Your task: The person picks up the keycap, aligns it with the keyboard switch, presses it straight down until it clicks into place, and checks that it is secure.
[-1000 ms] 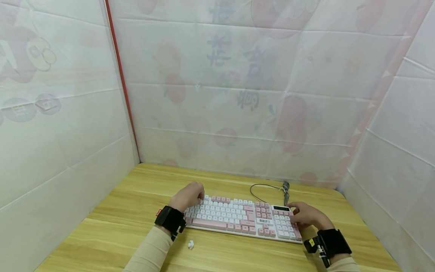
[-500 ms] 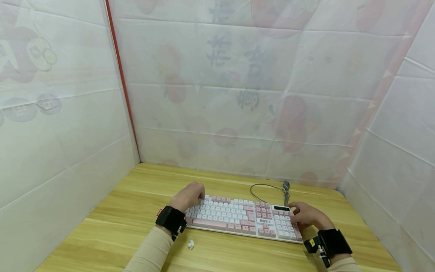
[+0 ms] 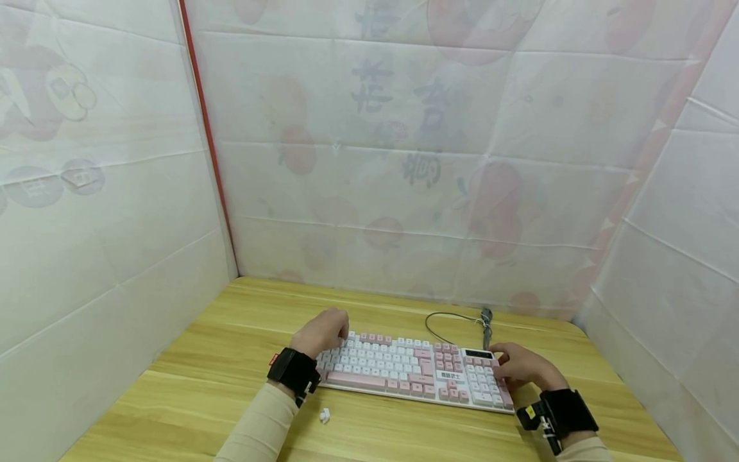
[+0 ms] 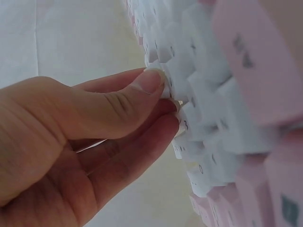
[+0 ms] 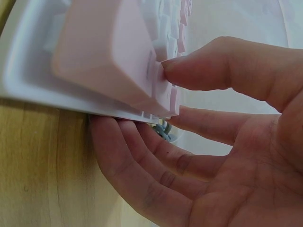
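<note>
A pink and white keyboard (image 3: 381, 366) lies on the wooden table. At its far left end my left hand (image 3: 323, 333) reaches over the number row. The left wrist view shows the left thumb and fingertips pinching a white keycap (image 4: 164, 91) among the other keys; whether the cap is seated or loose is hidden. My right hand (image 3: 528, 367) grips the keyboard's right end. In the right wrist view, the right thumb (image 5: 189, 73) presses on a pink key, while the other fingers (image 5: 147, 184) curl against the edge and partly under it.
A small white piece (image 3: 324, 416), perhaps keycaps, lies on the table (image 3: 190, 385) in front of the keyboard. Behind it are a grey cable (image 3: 447, 314) and its tied bundle (image 3: 485, 324). White printed sheets (image 3: 369, 160) enclose the table at the back and both sides.
My left hand and wrist have shifted very slightly to the right. The right hand and the keyboard look the same as before.
</note>
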Motion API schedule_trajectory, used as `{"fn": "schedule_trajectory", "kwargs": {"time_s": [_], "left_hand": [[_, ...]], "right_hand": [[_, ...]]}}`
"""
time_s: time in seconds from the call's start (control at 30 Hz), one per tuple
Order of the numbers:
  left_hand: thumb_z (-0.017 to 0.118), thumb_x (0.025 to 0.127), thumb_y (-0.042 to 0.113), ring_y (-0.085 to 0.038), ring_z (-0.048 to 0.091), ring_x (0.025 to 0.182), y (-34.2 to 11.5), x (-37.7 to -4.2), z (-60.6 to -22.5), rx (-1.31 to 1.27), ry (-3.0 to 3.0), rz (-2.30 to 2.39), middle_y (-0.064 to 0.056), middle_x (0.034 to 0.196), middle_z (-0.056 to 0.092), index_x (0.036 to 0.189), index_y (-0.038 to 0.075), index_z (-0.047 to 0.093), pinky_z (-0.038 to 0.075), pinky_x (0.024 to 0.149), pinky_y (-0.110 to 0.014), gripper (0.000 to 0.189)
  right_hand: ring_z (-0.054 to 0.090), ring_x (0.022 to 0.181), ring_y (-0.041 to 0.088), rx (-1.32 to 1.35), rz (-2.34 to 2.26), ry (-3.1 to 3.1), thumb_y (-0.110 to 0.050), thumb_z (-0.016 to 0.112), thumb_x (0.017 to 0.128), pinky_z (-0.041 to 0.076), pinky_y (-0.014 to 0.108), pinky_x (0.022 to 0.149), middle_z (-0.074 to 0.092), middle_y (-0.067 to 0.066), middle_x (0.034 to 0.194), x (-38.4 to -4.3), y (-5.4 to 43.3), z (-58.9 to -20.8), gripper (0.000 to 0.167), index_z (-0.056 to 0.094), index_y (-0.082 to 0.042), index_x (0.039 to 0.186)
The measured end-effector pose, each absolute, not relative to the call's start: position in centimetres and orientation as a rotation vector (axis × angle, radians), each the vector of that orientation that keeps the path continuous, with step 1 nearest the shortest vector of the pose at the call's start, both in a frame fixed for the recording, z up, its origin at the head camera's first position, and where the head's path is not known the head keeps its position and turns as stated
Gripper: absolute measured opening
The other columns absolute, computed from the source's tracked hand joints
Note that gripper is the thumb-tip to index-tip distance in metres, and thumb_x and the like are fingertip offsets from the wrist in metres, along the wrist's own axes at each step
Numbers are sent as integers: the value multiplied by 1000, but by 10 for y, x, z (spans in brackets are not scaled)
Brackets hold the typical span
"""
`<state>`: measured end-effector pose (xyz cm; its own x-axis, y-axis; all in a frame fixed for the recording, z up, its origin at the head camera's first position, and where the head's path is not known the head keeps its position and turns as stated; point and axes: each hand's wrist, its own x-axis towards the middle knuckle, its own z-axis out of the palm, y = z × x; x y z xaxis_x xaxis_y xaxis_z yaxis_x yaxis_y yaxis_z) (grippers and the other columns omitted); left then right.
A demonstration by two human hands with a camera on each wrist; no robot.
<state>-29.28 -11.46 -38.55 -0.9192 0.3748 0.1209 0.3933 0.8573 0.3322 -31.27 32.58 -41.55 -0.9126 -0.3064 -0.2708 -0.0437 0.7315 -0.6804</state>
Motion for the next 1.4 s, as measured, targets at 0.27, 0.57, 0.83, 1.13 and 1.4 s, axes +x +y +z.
{"fn": "schedule_trajectory", "kwargs": {"time_s": [0.27, 0.57, 0.83, 1.13, 1.4], "left_hand": [[74, 86, -11, -13, 51, 69, -113, -293, -387, -595, -2984, -513, -5, 87, 72, 78, 8, 76, 45, 66, -31, 21], [66, 85, -19, -13, 18, 63, -112, -293, -386, -656, -2965, -515, 5, 66, 18, 60, 14, 39, 24, 60, -31, 49], [61, 81, -24, -13, 10, 63, -110, -294, -382, -684, -2961, -493, 6, 67, 10, 62, 18, 24, 17, 57, -29, 59], [54, 77, -28, -12, 8, 61, -106, -296, -380, -664, -3011, -486, 6, 65, 8, 60, 17, 23, 14, 55, -28, 58], [60, 77, -28, -12, 22, 59, -105, -302, -382, -638, -3021, -421, 4, 62, 24, 57, 12, 44, 23, 54, -26, 48]], "right_hand": [[63, 90, 26, -256, -1008, 2557, -3, 69, 90, 59, 43, 74, 61, 29, 119, -312, 326, -415, 70, 37, 16, 149], [61, 87, 25, -268, -1029, 2544, -1, 69, 88, 56, 40, 71, 60, 32, 120, -312, 326, -411, 73, 35, 17, 150], [60, 88, 24, -258, -1006, 2564, -2, 69, 88, 55, 40, 71, 60, 31, 119, -312, 325, -411, 71, 37, 16, 149], [61, 88, 24, -253, -1013, 2563, -3, 70, 89, 56, 40, 71, 61, 29, 118, -313, 326, -416, 71, 37, 16, 149], [61, 84, 24, -256, -1015, 2558, -2, 68, 89, 54, 39, 69, 60, 30, 120, -313, 327, -414, 72, 35, 16, 150]]}}
